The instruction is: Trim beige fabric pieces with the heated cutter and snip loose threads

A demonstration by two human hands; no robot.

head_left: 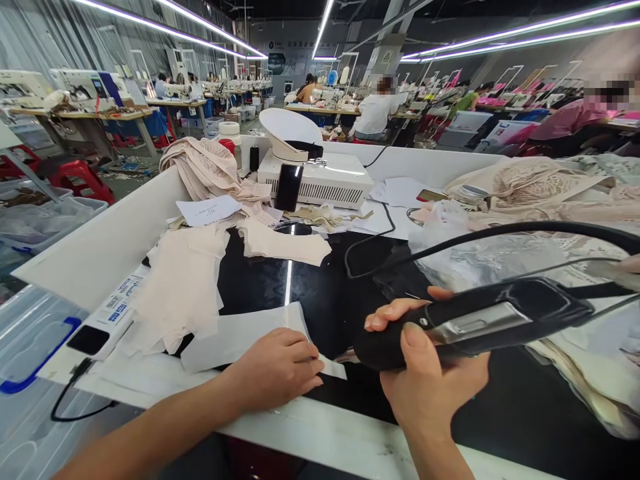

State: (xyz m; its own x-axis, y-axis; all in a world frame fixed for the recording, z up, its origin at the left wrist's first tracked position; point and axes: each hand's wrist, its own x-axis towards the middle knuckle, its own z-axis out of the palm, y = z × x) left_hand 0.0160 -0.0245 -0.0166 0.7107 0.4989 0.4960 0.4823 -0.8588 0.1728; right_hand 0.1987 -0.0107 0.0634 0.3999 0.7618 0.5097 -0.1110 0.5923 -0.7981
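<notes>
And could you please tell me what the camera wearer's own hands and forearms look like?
The left hand and right hand are both bare, with no gloves and no rings that I can make out. The left forearm and the visible part of the right forearm show no sleeve, watch or bracelet. No markings stand out on either.
</notes>
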